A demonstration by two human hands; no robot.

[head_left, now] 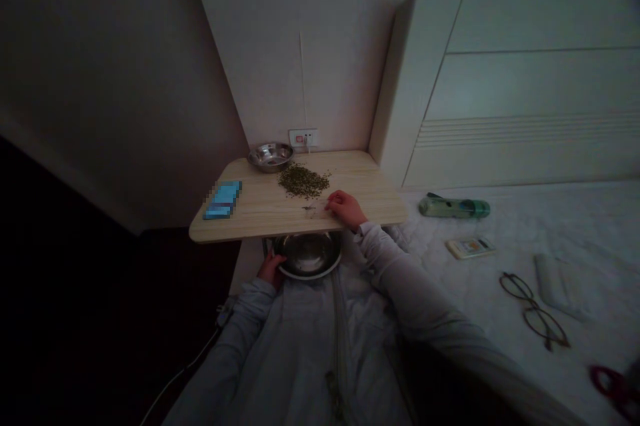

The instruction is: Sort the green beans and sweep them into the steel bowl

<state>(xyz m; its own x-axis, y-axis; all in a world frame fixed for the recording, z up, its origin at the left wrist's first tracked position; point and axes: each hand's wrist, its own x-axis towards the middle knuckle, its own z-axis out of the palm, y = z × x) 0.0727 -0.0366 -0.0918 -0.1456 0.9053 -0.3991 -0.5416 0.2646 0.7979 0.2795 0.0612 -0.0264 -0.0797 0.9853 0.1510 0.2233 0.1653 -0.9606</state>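
My left hand (271, 271) grips the left rim of a shiny metal bowl (309, 254), held under the near edge of a small wooden tabletop. Over the tabletop's front part, my right hand (346, 209) is closed, with thumb and fingertips together. Whatever those fingertips pinch is too small and dim to name. Just left of them lie a few faint dark bits (310, 209). Beyond the fingers, a loose pile of small greenish-brown grains (303, 181) is spread on the wood. A second metal bowl (271, 157) stands at the back left.
The light wooden tabletop (260, 216) carries a blurred-out blue item (223, 200) at its left. A wall socket (303, 138) sits behind. On the white bed at right lie a green bottle-like object (454, 207), a phone (470, 248), glasses (534, 309) and a pale case (561, 285).
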